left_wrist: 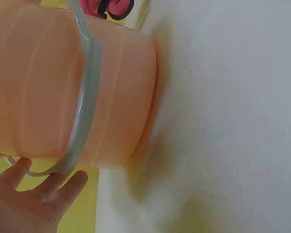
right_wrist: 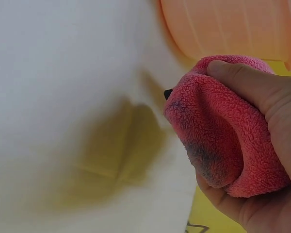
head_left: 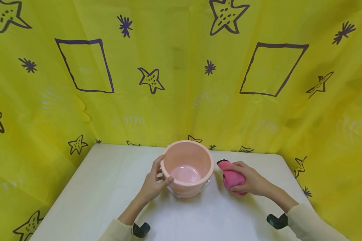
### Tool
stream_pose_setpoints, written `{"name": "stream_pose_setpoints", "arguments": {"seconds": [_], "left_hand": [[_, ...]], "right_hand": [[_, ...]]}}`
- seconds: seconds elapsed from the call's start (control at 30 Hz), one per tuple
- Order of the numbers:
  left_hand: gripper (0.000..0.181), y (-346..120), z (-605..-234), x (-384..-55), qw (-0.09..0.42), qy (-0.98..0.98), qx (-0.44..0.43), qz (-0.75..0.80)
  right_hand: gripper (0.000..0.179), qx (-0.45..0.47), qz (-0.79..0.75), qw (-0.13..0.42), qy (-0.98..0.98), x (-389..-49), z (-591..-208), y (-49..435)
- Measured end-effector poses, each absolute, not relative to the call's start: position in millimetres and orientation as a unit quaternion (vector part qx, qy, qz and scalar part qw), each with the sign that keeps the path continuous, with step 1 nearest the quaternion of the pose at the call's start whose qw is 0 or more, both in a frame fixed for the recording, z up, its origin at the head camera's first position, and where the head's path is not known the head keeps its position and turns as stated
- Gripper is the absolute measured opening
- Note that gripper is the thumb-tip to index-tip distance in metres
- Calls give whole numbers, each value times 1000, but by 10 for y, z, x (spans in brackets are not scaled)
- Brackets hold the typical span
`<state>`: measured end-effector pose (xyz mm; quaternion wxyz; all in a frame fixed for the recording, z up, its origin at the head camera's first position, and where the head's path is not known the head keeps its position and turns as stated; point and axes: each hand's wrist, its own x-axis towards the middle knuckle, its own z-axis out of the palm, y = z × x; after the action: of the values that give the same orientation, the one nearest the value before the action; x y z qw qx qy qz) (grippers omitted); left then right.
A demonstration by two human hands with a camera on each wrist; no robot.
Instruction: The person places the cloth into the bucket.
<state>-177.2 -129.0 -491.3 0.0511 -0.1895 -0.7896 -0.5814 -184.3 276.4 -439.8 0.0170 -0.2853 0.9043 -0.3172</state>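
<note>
A peach-coloured plastic bucket [head_left: 185, 155] stands upright on the white table, its inside facing me with nothing in it. My left hand [head_left: 152, 187] holds it at the left, thumb on the rim and fingers along the outer wall. A pale handle [left_wrist: 87, 92] hangs down across the bucket's side. To the right of the bucket, my right hand [head_left: 253, 179] grips a bunched pink cloth [right_wrist: 208, 126] with dark smudges and a black edging, raised above the table. Part of the cloth is hidden under the fingers and palm.
The white tabletop [head_left: 96, 187] spreads around both hands. A yellow curtain [head_left: 175, 110] with drawn stars and frames encloses the table at the back and sides. A black wrist device [head_left: 141, 230] sits below the left hand, another [head_left: 277, 221] below the right.
</note>
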Motion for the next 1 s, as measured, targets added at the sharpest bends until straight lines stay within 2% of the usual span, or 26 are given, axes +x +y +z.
{"name": "stream_pose_setpoints", "arguments": {"seconds": [1.0], "left_hand": [[85,-1262,-4982,-1774,72,-783,-190,-587]], "right_hand": [[69,-293,-290,-17,911,-2015,-3517,2934]]}}
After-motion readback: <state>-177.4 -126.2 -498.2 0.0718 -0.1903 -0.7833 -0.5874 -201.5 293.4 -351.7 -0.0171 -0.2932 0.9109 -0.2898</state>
